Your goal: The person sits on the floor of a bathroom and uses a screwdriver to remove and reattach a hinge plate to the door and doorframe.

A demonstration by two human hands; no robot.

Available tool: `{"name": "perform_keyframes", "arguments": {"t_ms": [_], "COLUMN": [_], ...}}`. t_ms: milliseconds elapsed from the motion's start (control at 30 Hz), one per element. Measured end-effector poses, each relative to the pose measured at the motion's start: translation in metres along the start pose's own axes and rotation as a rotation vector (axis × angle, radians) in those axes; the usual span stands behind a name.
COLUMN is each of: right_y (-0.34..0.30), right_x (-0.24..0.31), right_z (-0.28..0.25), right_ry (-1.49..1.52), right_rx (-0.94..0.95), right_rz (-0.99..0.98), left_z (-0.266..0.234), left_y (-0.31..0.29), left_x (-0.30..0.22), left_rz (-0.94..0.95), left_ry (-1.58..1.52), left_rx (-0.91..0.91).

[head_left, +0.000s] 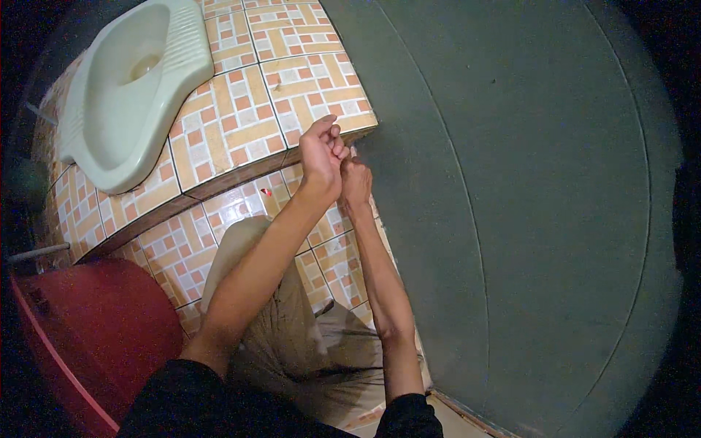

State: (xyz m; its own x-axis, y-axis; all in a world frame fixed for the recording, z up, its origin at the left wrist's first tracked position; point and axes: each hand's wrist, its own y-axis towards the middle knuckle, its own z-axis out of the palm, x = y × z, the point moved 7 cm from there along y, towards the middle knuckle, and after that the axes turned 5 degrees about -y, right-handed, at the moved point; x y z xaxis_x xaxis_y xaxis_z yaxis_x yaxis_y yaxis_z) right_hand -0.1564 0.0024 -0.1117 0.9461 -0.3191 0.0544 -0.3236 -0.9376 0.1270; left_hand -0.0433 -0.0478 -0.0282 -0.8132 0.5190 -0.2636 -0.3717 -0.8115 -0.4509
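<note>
At 12 o'clock, just beyond centre, the L hand (320,155) and R hand (356,181) sit side by side nr the outer corner of the tiled step (314,87), tight by the grey-green wall (548,182). L hand: palm partly showing, fingers loosely bent; can't tell if it pinches anything. R hand: knuckles up, fingers curled & mostly hidden; can't tell what, if anything, is in it. Contact w/ the step edge or wall is also unclear.

Handling: step is prob. fixed masonry, v. heavy & stiff, no give. Glazed tiles look smooth, prob. slippery if wet; edges hard, corners likely the bit that chips. Best hold = front lip approx 12 o'clock, fingers flat over the top, thumb below; no proper handle visible.

Surface: step top has tan, orange & pale-grey blocks in a mosaic pattern, dark joints, some grubby marks. Same pattern on the lower floor (182,255), w/ glare patches & a small red scrap (266,192) nr 10 o'clock.

Room: pale squat toilet (117,124) set in the step at 10–11 o'clock, ribbed footrest on its R side. Big dark-red tub (109,321) at 8 o'clock, grey rod (44,252) by its rim. Wall fills 1–5 o'clock, thin seams bowed by the lens. Khaki trousers (299,350) at 6–7 o'clock, legs bent.
</note>
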Motion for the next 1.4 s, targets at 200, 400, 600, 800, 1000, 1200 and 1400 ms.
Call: {"name": "perform_keyframes", "arguments": {"t_ms": [200, 400, 600, 800, 1000, 1200, 1400], "right_y": [0.008, 0.003, 0.007, 0.004, 0.006, 0.004, 0.006], "right_x": [-0.011, -0.004, -0.020, -0.004, -0.008, -0.002, -0.009], "right_z": [-0.004, -0.007, -0.002, -0.011, -0.010, -0.012, -0.012], "right_ry": [0.043, 0.009, 0.044, 0.066, 0.063, 0.056, 0.026], "right_rx": [0.074, -0.050, 0.008, -0.076, -0.035, -0.077, -0.067], "right_rz": [0.030, -0.032, 0.011, -0.036, -0.009, -0.089, -0.042], "left_z": [0.000, 0.002, 0.002, 0.000, 0.003, 0.003, 0.003], "left_y": [0.002, 0.000, 0.003, 0.001, 0.000, -0.001, 0.002], "left_x": [-0.002, -0.001, -0.001, -0.002, -0.003, -0.001, -0.002], "left_rz": [0.000, 0.003, 0.007, 0.002, 0.010, -0.011, 0.002], "left_ry": [-0.017, -0.004, -0.028, -0.032, -0.034, -0.052, -0.035], "left_rx": [-0.001, 0.009, 0.035, 0.001, 0.011, 0.005, 0.042]}}
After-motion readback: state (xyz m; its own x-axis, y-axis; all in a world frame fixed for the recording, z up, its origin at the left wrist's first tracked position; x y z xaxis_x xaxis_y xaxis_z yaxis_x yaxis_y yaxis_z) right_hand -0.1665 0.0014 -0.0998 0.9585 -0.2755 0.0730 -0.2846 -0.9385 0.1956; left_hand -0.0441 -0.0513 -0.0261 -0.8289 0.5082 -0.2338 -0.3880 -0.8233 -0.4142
